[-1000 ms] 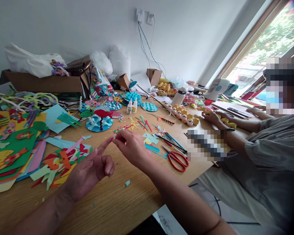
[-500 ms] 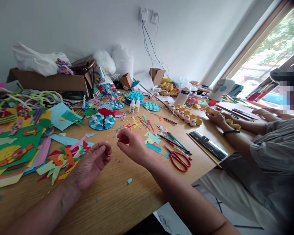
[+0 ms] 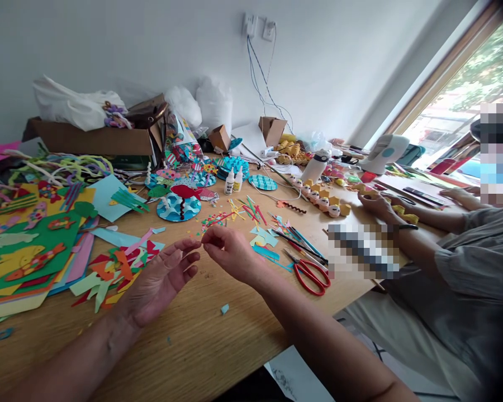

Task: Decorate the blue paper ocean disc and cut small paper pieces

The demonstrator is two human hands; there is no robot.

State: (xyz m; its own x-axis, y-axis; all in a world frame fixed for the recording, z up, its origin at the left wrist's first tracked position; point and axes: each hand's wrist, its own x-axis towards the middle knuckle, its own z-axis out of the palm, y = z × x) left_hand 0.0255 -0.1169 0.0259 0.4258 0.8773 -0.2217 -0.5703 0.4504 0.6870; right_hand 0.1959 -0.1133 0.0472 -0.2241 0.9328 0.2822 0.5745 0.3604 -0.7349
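Note:
My left hand (image 3: 161,282) is held palm up over the table, its fingers loosely bent and apart. Its foremost fingertip meets the fingertips of my right hand (image 3: 232,255), which is closed in a pinch. Anything between the pinched fingers is too small or hidden to make out. Beyond them lies a scatter of tiny coloured paper bits (image 3: 213,221). A blue round base with a red fish on it (image 3: 179,207) stands behind my hands. Cut paper scraps (image 3: 119,271) lie to the left of my left hand, and red-handled scissors (image 3: 312,277) rest right of my right forearm.
Coloured paper sheets (image 3: 62,259) with fish cut-outs cover the left side. Two glue bottles (image 3: 229,182) stand mid-table, near paper strips (image 3: 251,211). Egg-carton pieces with small faces (image 3: 327,204) stand at right, beside a co-worker's hands (image 3: 377,206) holding a yellow piece.
My hands have come together: the left fingers have stretched out and reached the right fingertips. The view has shifted slightly. The right hand stays pinched.

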